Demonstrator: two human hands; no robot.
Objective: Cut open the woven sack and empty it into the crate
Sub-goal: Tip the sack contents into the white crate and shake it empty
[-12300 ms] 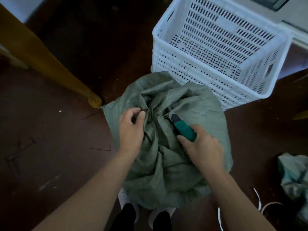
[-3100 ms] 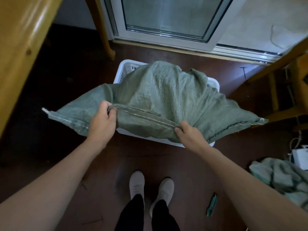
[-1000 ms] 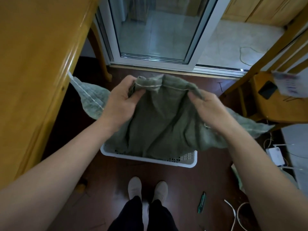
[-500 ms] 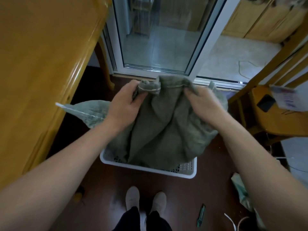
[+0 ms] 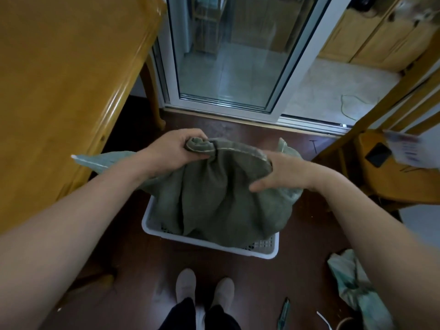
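Observation:
The grey-green woven sack hangs upside down, its stitched bottom seam on top and its lower part draped into the white slatted crate on the floor. My left hand grips a bunched fold of the seam at the upper left. My right hand holds the seam's right part, fingers over the fabric and thumb spread below. One sack corner sticks out left past my left forearm. The crate's inside is hidden by the sack. The green cutter lies on the floor at the lower right.
A wooden table fills the left, its leg standing near the crate. A sliding glass door is ahead. A wooden chair stands at the right. Another crumpled sack and white cord lie at lower right. My shoes are below the crate.
Both hands have come down a little with the sack's seam. My left hand has bunched more fabric, and the sack hangs lower into the crate.

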